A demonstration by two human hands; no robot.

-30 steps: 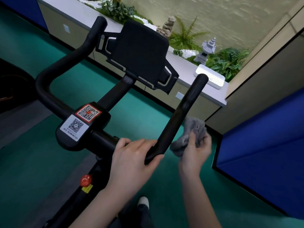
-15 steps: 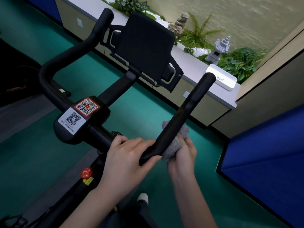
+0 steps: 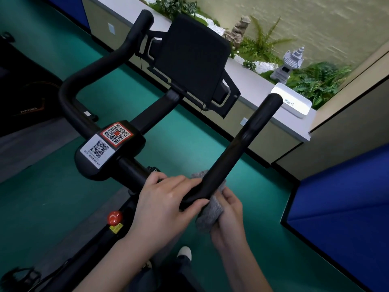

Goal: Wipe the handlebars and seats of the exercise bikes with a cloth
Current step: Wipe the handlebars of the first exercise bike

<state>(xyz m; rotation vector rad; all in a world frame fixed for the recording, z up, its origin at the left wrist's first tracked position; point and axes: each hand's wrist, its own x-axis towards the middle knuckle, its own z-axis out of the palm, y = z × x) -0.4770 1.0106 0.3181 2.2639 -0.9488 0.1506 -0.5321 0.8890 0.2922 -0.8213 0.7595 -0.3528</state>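
The left hand [image 3: 166, 205] is clamped over the near bend of the black padded handlebar [image 3: 242, 144], fingers on top and thumb hooked beneath, probably to steady the bar while its right prong is rubbed. The right hand [image 3: 228, 218] comes up from below, fingers curled round the crumpled grey fleecy cloth [image 3: 210, 213]. It presses the cloth against the prong's underside, just beside the left thumb. Both forearms reach forward, wrists fairly straight.

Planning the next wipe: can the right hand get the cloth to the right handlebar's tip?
Probably yes: the right hand holds the grey cloth against the right handlebar, bare up to its tip; the left hand grips lower.
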